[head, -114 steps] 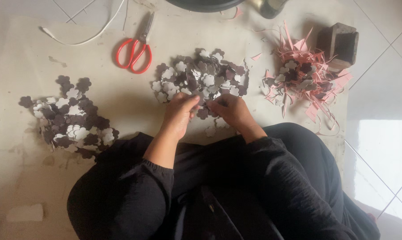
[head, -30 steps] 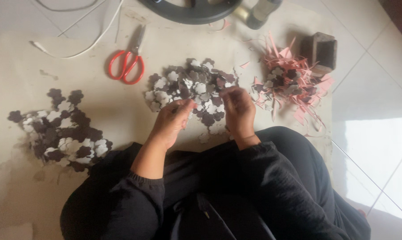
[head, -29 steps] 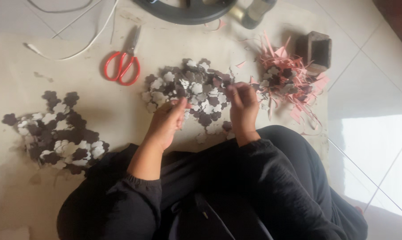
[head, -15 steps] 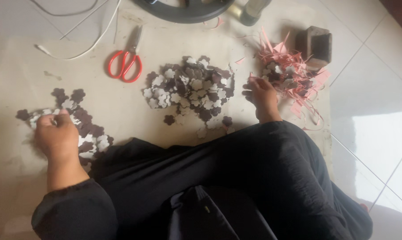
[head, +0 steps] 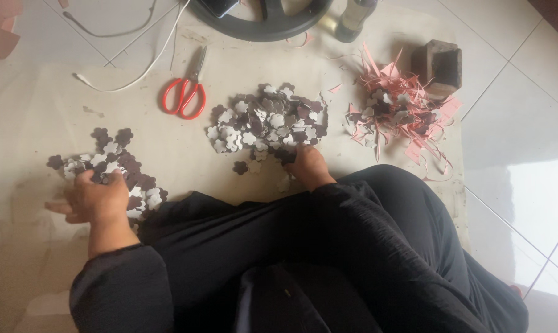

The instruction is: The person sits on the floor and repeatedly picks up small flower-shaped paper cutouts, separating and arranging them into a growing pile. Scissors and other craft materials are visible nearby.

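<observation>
Left hand: my left hand [head: 97,200] lies palm down on the near edge of the left pile of flower cut-outs [head: 115,163], fingers spread flat. It presses the pieces and closes on none of them.
Right hand: my right hand [head: 307,165] reaches forward to the near edge of the middle pile of flower cut-outs [head: 268,120]. The fingertips are curled down into the pieces; I cannot tell if they pinch one, because the knuckles hide them.
Direction: the middle pile lies straight ahead of the right hand, touching its fingertips. The left pile lies under and just ahead of the left hand.
Long axis: the middle pile stretches left to right across my front; the left pile runs slantwise, from far left to near right.
Nearer hand: each hand is at its own pile, and the two piles are well apart.
Loose piece: one dark flower [head: 241,167] lies alone, just left of the right hand.
Around: red scissors [head: 185,94] beyond the piles, pink paper scraps [head: 396,111] to the right.
</observation>
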A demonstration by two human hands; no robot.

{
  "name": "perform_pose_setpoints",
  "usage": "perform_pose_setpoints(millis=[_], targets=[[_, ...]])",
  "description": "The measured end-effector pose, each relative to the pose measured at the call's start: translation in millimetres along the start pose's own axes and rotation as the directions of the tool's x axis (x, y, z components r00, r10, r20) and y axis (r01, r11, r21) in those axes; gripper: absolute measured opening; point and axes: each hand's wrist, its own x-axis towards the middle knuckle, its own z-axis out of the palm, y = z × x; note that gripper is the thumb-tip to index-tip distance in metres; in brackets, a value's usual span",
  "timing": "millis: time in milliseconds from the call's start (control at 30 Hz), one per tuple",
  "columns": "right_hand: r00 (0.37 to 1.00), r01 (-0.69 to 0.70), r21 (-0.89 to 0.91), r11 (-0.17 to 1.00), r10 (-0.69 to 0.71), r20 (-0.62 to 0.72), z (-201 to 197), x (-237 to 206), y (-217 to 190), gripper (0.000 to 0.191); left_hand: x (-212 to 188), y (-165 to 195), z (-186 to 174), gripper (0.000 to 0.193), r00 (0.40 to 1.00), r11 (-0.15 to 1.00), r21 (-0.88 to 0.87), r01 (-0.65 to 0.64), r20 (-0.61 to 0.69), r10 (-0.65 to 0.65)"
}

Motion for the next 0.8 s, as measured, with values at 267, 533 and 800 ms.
perform_pose_setpoints(millis=[267,533,800], targets=[[0.999,-0.052,0.272,0.961,0.048,0.023,-14.2,-7.0,-8.1,0.034,-64.2,61.0,77.0,0.046,0.822,0.418,-0.879,-0.228,0.057,0.567],[0.966,-0.25,0.949,0.19,-0.022,0.259,-52.7,-47.2,-4.7,0.024,-167.1,118.7,84.4,0.041,0.466,0.437,-0.858,0.27,0.514,0.721],[0.854,0.517,0.579,0.63,-0.333,-0.4,-38.5,-47.5,-11.1,0.015,-168.6,122.6,82.4,0.013,0.54,0.227,-0.85,-0.475,-0.078,0.838]])
